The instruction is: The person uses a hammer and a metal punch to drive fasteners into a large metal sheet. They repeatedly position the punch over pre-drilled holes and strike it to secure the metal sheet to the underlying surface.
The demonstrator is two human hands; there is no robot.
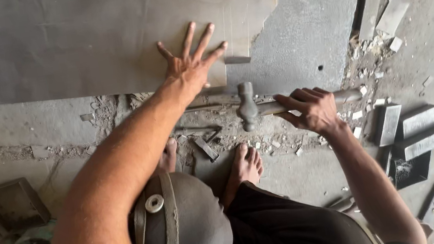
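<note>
left hand (190, 70): fingers spread, palm flat on the smooth grey stone slab (101, 36), close to its broken right edge
right hand (313, 108): clamped on the handle of the hammer (249, 107); the metal head points toward the slab's lower edge
doing it well: the person probably wants short, controlled taps — the pressing hand clear of the strike line
textures: the slab is matte and even; a rougher speckled slab (316, 21) with drilled holes lies beside it; chips (283, 143) and cut blocks (421, 128) litter the dusty floor
</note>
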